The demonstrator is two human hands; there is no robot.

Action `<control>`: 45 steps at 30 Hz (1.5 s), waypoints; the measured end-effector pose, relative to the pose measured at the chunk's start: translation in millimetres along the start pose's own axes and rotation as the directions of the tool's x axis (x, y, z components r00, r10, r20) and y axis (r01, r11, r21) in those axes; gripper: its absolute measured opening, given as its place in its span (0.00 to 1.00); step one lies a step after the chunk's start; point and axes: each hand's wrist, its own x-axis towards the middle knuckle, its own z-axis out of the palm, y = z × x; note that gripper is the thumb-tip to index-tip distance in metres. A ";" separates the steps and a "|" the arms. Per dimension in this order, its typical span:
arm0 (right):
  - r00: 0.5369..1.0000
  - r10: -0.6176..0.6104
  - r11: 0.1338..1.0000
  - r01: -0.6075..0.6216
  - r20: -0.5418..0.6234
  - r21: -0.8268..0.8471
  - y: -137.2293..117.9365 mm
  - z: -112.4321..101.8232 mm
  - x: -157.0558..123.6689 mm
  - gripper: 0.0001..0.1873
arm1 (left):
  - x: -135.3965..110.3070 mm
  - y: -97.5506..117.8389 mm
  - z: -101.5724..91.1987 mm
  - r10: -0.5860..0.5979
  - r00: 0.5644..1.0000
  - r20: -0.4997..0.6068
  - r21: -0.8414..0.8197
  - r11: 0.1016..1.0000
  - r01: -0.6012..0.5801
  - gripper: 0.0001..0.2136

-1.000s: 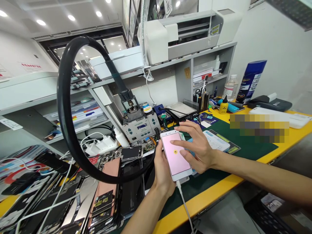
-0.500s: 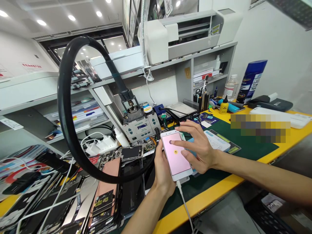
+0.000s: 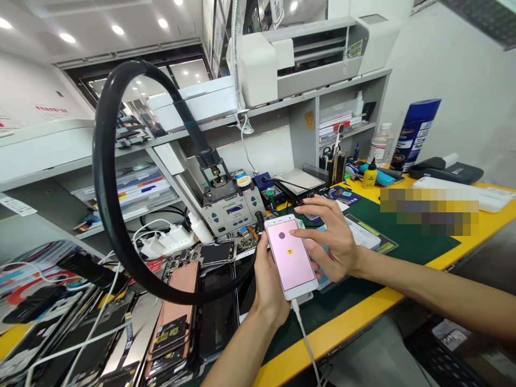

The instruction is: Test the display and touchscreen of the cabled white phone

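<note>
A white smartphone is held tilted above the bench, its lit screen pink with a dark round dot and a small yellow icon. My left hand grips it from the left side and from beneath. Over the right part of the screen hovers my right hand, fingers spread and index finger stretched toward the glass; whether the fingertip touches, I cannot tell. A white charging cable runs down from the phone's lower edge.
A thick black hose loops on the left from a grey rework station. Stacked phone parts fill the bench's left side. A yellow bottle, a clear bottle and a blue spray can stand at the back right.
My right index finger has moved right, off the dark dot on the phone's screen. The left hand still holds the phone in nearly the same place.
</note>
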 end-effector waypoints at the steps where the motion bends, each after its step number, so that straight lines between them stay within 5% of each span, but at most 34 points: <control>1: 1.000 -0.001 1.000 0.001 0.001 0.001 0.2 0.0 -0.2 0.17 | -0.1 0.2 0.2 -0.002 1.000 -0.001 -0.001 1.000 0.002 0.24; 24: 1.000 0.004 1.000 -0.004 -0.017 0.008 0.1 -1.4 -1.3 0.17 | -1.5 0.3 1.2 -0.013 1.000 0.022 0.010 1.000 0.013 0.23; 45: 0.971 0.001 1.000 0.005 0.240 -0.024 -10.9 5.3 4.0 0.25 | 0.5 -3.1 3.1 0.105 0.992 -0.068 0.015 0.994 -0.105 0.27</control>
